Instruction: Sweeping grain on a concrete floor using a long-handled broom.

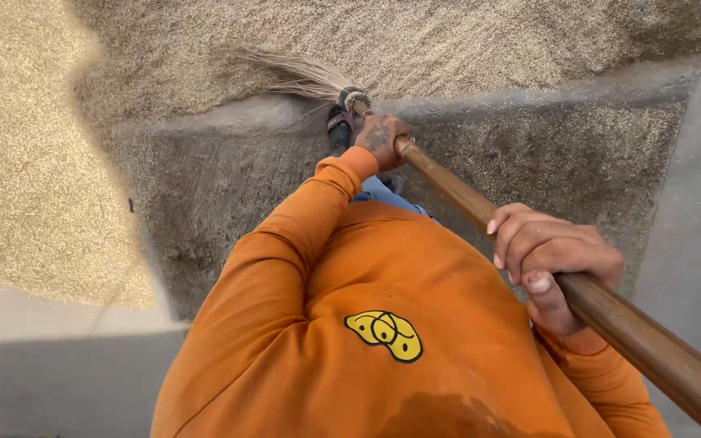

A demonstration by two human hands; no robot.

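— Where is the broom point(480, 212), and how are we holding it?

— It runs from the lower right corner up to the top centre of the frame. Our right hand point(552, 261) is wrapped tight around the wooden handle at centre right; our left hand point(380, 138) is closed on it lower down, just above the binding.

— Why spread the hands like that?

— We think it gives leverage: one steers near the bristles point(302, 77), the other drives.

— And the bristles?

— They lie at the grain's point(34, 178) edge, top centre, where the heap meets bare concrete floor point(221, 186).
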